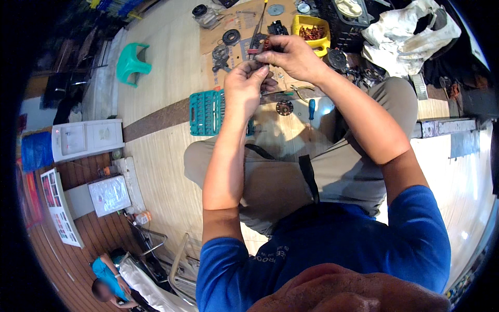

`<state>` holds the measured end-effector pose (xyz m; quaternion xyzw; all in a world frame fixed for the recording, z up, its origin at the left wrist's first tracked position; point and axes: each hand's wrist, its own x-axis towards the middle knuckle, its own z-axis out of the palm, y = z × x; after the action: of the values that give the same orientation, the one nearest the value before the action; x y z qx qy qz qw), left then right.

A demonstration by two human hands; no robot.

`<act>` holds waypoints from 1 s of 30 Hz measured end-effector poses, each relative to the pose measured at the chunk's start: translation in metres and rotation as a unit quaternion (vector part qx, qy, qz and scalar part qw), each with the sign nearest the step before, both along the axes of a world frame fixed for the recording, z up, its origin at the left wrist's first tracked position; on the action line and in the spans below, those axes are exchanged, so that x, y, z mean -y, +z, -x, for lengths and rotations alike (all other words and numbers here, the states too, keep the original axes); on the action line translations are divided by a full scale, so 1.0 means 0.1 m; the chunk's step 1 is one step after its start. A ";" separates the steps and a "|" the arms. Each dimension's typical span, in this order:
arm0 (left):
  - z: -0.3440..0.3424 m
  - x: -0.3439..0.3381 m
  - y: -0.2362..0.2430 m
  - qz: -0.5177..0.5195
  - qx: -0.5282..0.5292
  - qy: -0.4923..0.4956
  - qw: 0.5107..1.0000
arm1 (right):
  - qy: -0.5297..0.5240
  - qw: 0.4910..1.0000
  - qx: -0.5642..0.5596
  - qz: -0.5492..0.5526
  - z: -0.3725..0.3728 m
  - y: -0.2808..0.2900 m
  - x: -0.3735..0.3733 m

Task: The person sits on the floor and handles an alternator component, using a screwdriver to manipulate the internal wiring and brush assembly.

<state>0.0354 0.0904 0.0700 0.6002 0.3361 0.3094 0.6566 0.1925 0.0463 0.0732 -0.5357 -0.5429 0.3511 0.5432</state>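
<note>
Pinching a small dark metal part (261,51) between both sets of fingertips, you have it up at about 12 o'clock in the view, just above the cardboard sheet (244,23) strewn with round black discs. Your left hand (244,88) closes on it from below, thumb and fingers pressed together around its lower end; your right hand (293,54) pinches it from the 2 o'clock side. It looks stiff, light and probably greasy, so it may slip: keep the pads on its edges, not its flat faces. Its exact shape is too small to tell. A teal socket tray (207,112) lies at 9 o'clock of your left wrist, a blue-handled screwdriver (311,108) at 3 o'clock, and a yellow bin (311,31) of coppery bits beyond your right hand
</note>
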 end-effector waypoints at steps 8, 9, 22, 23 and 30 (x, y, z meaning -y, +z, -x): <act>-0.01 0.04 0.07 -0.008 -0.032 -0.013 0.999 | -0.014 0.992 0.113 -0.046 -0.01 -0.09 -0.07; -0.01 0.04 0.05 -0.034 -0.050 0.008 0.998 | -0.020 0.993 0.110 -0.037 0.02 -0.09 -0.06; -0.01 0.04 0.07 0.000 0.001 -0.004 1.000 | 0.007 0.994 0.096 -0.042 -0.01 -0.12 -0.09; -0.03 0.06 0.07 -0.071 -0.039 0.018 0.997 | -0.017 0.993 0.112 -0.044 0.01 -0.13 -0.08; 0.05 -0.04 -0.01 0.003 -0.012 0.007 1.000 | -0.003 0.998 0.040 -0.038 0.01 -0.13 -0.07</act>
<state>0.0303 0.0947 0.0685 0.5998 0.3488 0.3058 0.6520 0.1910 0.0534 0.0600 -0.5298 -0.5753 0.3070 0.5424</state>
